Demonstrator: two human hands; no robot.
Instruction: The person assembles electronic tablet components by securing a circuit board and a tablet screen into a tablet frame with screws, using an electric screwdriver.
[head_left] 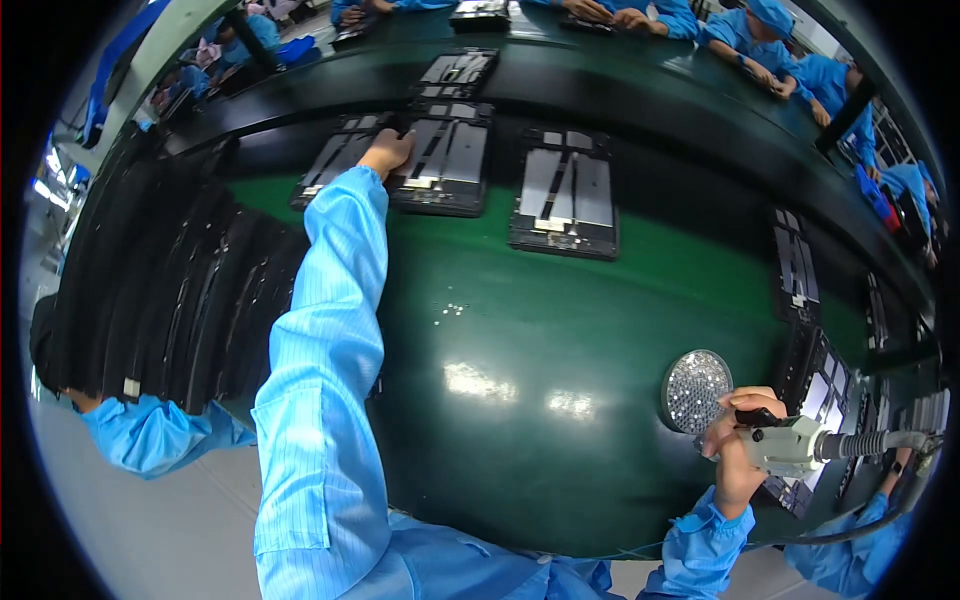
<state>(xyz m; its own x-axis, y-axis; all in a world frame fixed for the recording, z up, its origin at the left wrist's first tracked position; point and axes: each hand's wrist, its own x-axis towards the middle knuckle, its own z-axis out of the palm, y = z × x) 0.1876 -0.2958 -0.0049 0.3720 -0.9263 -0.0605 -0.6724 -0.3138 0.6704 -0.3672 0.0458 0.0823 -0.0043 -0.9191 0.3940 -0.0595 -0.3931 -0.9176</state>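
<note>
Since the left arm is stretched right out over the green table (540,345), the left hand (388,152) is easily the nearer one to the middle tablet-like unit (450,150). It's at that unit's left long edge, so the thing lies just right of the fingers, long axis running away from the person, far end leaning a bit right. Most of those fingers are tucked out of sight, so I honestly can't tell if they're pinching the edge or just resting there. There's a left unit (338,160) on the hand's other side, so it's a pretty tight spot. The right unit (566,190) sits apart from both.

Right hand (738,440) is way over on the other side, fingers wrapped around a pale tool (790,447) with a ribbed hose (865,444) off its right end. A round dish (697,391) of tiny silvery bits is just beyond that hand, a little left. So imo only the left hand is well placed for the middle unit. Some loose pale bits (450,309) lie between the hands too.
</note>
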